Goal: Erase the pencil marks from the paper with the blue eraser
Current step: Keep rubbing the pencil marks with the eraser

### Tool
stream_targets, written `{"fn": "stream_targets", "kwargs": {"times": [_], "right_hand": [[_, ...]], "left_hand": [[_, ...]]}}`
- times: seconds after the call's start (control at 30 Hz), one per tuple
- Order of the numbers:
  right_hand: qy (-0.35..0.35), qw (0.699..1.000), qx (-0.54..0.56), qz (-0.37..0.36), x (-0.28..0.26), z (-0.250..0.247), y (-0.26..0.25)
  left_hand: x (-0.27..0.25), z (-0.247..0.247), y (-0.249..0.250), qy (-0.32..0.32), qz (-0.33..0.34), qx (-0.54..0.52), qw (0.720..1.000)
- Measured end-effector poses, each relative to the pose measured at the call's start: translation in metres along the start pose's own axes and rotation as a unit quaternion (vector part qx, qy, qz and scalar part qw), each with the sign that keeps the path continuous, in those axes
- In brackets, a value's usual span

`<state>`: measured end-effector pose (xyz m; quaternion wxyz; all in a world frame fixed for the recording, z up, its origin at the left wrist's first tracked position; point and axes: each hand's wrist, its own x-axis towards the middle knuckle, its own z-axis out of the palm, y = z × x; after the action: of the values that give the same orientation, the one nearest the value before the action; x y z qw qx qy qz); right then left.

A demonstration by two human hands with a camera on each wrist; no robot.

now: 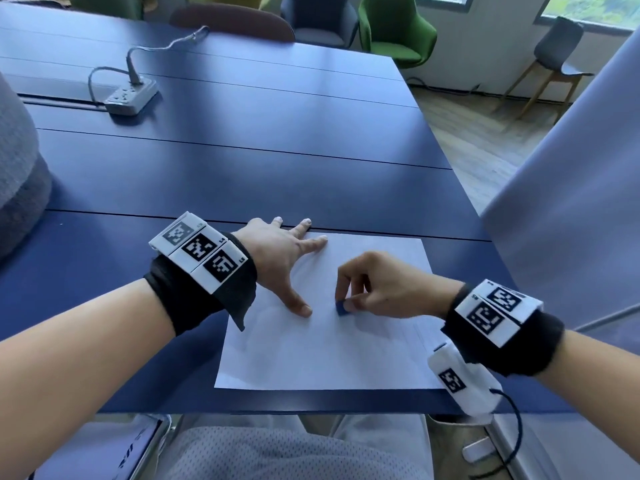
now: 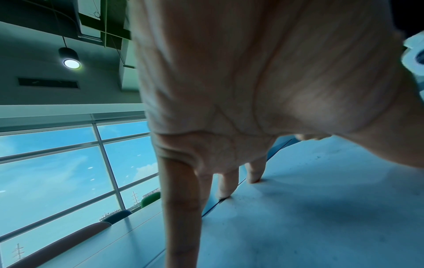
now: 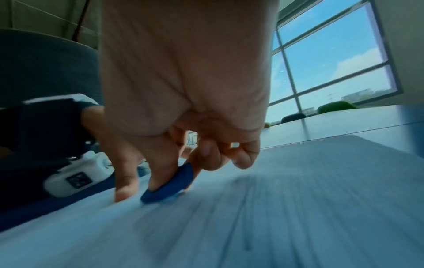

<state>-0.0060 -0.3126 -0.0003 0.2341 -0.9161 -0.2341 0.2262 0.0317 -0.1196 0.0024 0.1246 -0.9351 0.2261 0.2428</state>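
Observation:
A white sheet of paper [image 1: 329,348] lies on the blue table [image 1: 242,133] near its front edge. My right hand [image 1: 374,289] pinches the small blue eraser [image 1: 342,308] between thumb and fingers, its lower edge against the paper near the middle. From the right wrist the eraser [image 3: 169,185] shows tilted on the paper [image 3: 275,208], which is motion-blurred. My left hand [image 1: 284,254] lies spread on the paper's upper-left part, with straight fingers [image 2: 226,188] and the thumb pressing it down. Pencil marks are too faint to make out.
A grey power strip [image 1: 131,95] with its cable sits far back on the left. Chairs [image 1: 394,29] stand beyond the table's far edge. A grey cushion [image 1: 17,174] is at the left edge. A pale panel [image 1: 571,202] rises on the right.

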Motion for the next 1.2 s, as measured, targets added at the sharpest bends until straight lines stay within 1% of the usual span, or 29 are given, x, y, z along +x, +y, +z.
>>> {"fn": "stream_targets", "kwargs": {"times": [0.03, 0.07, 0.1, 0.17, 0.2, 0.23, 0.27, 0.33, 0.43, 0.47, 0.5, 0.53, 0.63, 0.67, 0.77, 0.8, 0.83, 0.93, 0.97, 1.0, 1.1, 1.13, 1.17, 1.2], "right_hand": [[0.031, 0.999, 0.007, 0.004, 0.001, 0.002, 0.001], [0.032, 0.999, 0.013, 0.003, -0.002, 0.004, 0.003], [0.004, 1.0, 0.015, -0.003, -0.006, 0.006, 0.003], [-0.075, 0.997, 0.012, -0.001, -0.015, 0.007, 0.001], [-0.09, 0.996, 0.007, 0.008, -0.013, 0.003, 0.0], [-0.078, 0.997, 0.002, 0.019, -0.008, -0.002, 0.001], [-0.045, 0.999, -0.002, 0.029, 0.001, -0.009, 0.003], [0.039, 0.998, 0.011, 0.052, 0.023, -0.022, 0.011], [0.146, 0.984, 0.046, 0.095, 0.045, -0.03, 0.024], [0.168, 0.979, 0.052, 0.101, 0.047, -0.029, 0.027], [0.175, 0.978, 0.058, 0.101, 0.046, -0.028, 0.027], [0.163, 0.98, 0.06, 0.096, 0.043, -0.027, 0.027], [0.071, 0.992, 0.047, 0.092, 0.036, -0.029, 0.024], [0.074, 0.992, 0.043, 0.093, 0.039, -0.032, 0.025], [0.164, 0.98, 0.042, 0.104, 0.049, -0.034, 0.029], [0.173, 0.978, 0.044, 0.105, 0.049, -0.033, 0.029], [0.158, 0.981, 0.045, 0.099, 0.046, -0.031, 0.029], [0.028, 0.996, 0.03, 0.08, 0.035, -0.033, 0.026], [0.011, 0.996, 0.026, 0.081, 0.035, -0.036, 0.025], [0.028, 0.996, 0.024, 0.083, 0.039, -0.037, 0.026], [0.149, 0.984, 0.038, 0.095, 0.052, -0.037, 0.029], [0.165, 0.981, 0.044, 0.093, 0.052, -0.035, 0.03], [0.153, 0.984, 0.044, 0.084, 0.05, -0.034, 0.03], [0.112, 0.99, 0.037, 0.074, 0.046, -0.033, 0.03]], "left_hand": [[0.0, 0.0, 0.0, -0.001, 0.001, -0.001, 1.0], [0.0, 0.0, 0.0, -0.001, 0.002, -0.002, 1.0], [0.0, 0.0, -0.001, -0.002, 0.002, -0.003, 1.0], [0.0, 0.0, 0.0, -0.005, 0.004, -0.006, 1.0], [0.0, 0.0, 0.0, -0.006, 0.004, -0.007, 1.0], [0.001, 0.0, 0.0, -0.008, 0.004, -0.007, 1.0], [0.001, -0.001, 0.001, -0.008, 0.004, -0.005, 1.0], [0.001, -0.001, 0.0, -0.008, 0.003, -0.005, 1.0], [0.001, -0.001, 0.0, -0.009, 0.005, -0.009, 1.0], [0.001, 0.0, 0.0, -0.008, 0.006, -0.009, 1.0], [0.001, 0.0, 0.0, -0.008, 0.007, -0.009, 1.0], [0.001, 0.0, -0.001, -0.007, 0.007, -0.01, 1.0], [0.001, 0.0, 0.0, -0.008, 0.009, -0.01, 1.0], [0.001, 0.0, 0.0, -0.008, 0.008, -0.009, 1.0], [0.002, 0.0, -0.001, -0.006, 0.009, -0.007, 1.0], [0.002, 0.0, -0.001, -0.006, 0.009, -0.007, 1.0], [0.002, 0.0, -0.001, -0.006, 0.009, -0.007, 1.0], [0.002, 0.0, -0.001, -0.008, 0.01, -0.005, 1.0], [0.002, 0.001, -0.001, -0.009, 0.01, -0.006, 1.0], [0.002, 0.001, -0.001, -0.01, 0.011, -0.007, 1.0], [0.003, 0.001, -0.001, -0.008, 0.012, -0.013, 1.0], [0.003, 0.001, -0.001, -0.007, 0.012, -0.013, 1.0], [0.003, 0.001, -0.002, -0.007, 0.012, -0.012, 1.0], [0.003, 0.0, -0.001, -0.009, 0.012, -0.012, 1.0]]}}
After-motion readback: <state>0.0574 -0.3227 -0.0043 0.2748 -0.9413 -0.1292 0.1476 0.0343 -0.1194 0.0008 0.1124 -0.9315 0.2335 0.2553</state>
